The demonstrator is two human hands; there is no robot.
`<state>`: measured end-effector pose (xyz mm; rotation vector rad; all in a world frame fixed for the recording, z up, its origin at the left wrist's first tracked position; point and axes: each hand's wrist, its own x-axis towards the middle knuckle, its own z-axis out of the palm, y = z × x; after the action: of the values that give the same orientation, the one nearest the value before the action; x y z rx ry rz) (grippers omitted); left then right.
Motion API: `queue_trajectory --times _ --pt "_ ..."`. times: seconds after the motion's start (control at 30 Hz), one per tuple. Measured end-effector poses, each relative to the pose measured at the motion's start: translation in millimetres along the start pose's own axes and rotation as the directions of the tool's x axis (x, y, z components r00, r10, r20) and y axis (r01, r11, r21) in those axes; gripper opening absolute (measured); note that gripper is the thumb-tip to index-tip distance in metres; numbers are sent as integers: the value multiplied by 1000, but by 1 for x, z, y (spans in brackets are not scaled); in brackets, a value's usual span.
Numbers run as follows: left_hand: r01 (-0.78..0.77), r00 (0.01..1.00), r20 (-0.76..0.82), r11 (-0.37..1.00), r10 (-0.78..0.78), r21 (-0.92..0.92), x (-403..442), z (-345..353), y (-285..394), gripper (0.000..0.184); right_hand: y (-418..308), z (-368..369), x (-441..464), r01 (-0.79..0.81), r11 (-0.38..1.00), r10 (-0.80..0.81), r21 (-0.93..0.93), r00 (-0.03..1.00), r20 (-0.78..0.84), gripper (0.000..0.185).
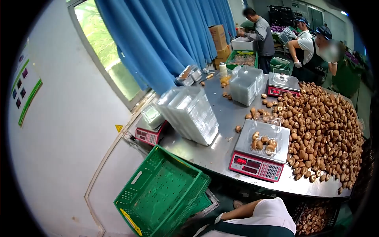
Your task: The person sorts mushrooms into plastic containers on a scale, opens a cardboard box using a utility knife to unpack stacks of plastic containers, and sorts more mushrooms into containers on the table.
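At the bottom edge, what looks like my right arm runs left from a white sleeve, down to the white glove edge of my right hand [218,217]. Its fingers are hidden, and I cannot see what it holds, if anything. My left hand is out of view. Close by on the left stands a green plastic crate [148,177], tilted in the view, with only a little debris inside. Ahead on the metal table [197,154], a red-and-silver scale [256,168] bears an open clear plastic box [279,139] with several brown mushrooms [269,149] in it.
A large heap of mushrooms [319,126] covers the table's right side. Stacks of clear boxes [189,114] stand left and further back. Two more scales [148,134] sit at the table's edges. Beneath the table is a crate of mushrooms [316,217]. Several people [264,37] work behind.
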<state>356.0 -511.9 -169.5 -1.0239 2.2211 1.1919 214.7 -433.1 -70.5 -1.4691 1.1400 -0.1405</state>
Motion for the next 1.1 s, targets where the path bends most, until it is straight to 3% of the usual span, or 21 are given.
queue_trajectory --times 0.3,0.63,0.67,0.7,0.73,0.8,0.87,0.9,0.97,1.0,1.07,1.1 --pt "27 997 79 999 -24 -36 47 14 41 40 41 -20 -54 23 999 -18 46 996 -90 33" --pt "57 987 159 989 -35 -135 59 43 17 38 70 -23 -106 13 998 0 55 971 -239 33" --pt "49 985 171 988 -23 -150 58 46 13 38 67 -28 -108 31 999 -25 27 976 -217 33" --pt "37 983 185 984 -4 -173 57 49 8 37 58 -40 -114 103 993 -99 55 993 -62 31" --pt "17 981 195 979 24 -204 55 52 3 37 38 -58 -133 127 964 -141 -236 989 -47 29" --pt "-4 983 174 959 56 -283 50 61 -6 37 20 -66 -149 90 957 -125 -277 986 -114 26" --pt "50 998 -27 937 -63 -345 42 73 -5 31 35 -52 -138 107 946 -151 -307 981 -123 24" --pt "62 997 -27 936 -76 -348 29 52 20 31 38 -47 -133 37 931 -103 -362 981 -164 23" --pt "-199 979 26 970 204 -143 -2 0 87 32 45 -52 -132 32 920 -118 -390 973 -198 25" --pt "-169 984 8 947 178 -274 -21 -19 124 33 43 -56 -135 4 928 -98 -373 967 -234 26" --pt "-104 978 67 747 195 -657 -18 -18 120 35 44 -65 -141 50 948 -175 -313 906 -385 29" --pt "-67 976 109 740 187 -669 -28 -28 140 36 37 -70 -150 75 969 -181 -234 861 -475 29"
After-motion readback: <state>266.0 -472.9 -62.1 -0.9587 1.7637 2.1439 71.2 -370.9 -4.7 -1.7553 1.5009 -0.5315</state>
